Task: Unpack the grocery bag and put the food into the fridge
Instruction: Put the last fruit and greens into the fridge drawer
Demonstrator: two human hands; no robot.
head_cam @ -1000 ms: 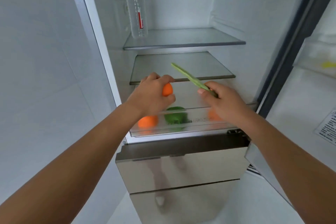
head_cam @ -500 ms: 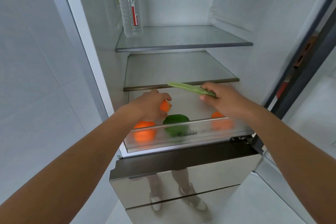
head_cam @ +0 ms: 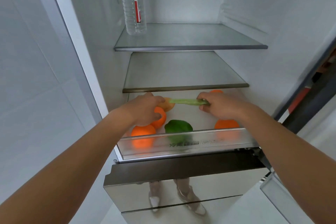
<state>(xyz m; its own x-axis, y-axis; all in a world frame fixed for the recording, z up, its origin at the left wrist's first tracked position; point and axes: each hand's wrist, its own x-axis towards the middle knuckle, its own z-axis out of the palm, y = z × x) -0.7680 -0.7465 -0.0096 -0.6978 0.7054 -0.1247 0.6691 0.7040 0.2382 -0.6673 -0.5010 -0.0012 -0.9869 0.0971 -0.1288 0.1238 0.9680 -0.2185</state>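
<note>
fridge (head_cam: pixel 181 14) is open and both hands are down in the crisper drawer (head_cam: pixel 185 143) at the centre of the frame, so we're in the putting-away step, not the unbagging one. no grocery bag in view at all.

left hand (head_cam: pixel 145 109) is wrapped round an orange (head_cam: pixel 161 117), fingers curled over the top of it, low in the drawer's left part. it sits right next to another orange (head_cam: pixel 143 131) by the front wall, and looks like it's touching or nearly touching. right hand (head_cam: pixel 220 104) is pinched shut on one end of a long green stalk (head_cam: pixel 183 101), maybe celery, can't say for sure. the stalk lies roughly level, its free end pointing left and reaching over a yellowish fruit (head_cam: pixel 169 106) just behind the left hand.

also in the drawer: a green pepper (head_cam: pixel 178 127) in the middle front, an orange at the right front (head_cam: pixel 226 123), and a bit of another orange at the back (head_cam: pixel 216 91) behind the right hand. a clear water bottle (head_cam: pixel 133 5) stands on the top glass shelf (head_cam: pixel 190 47), upper centre; the shelf below it (head_cam: pixel 185 88) is bare.

my guess for next: let go of the orange where it won't roll, then lay the stalk flat in the open stretch mid-drawer. it's long, so it probably needs to go crosswise or the drawer may not shut clean.
</note>
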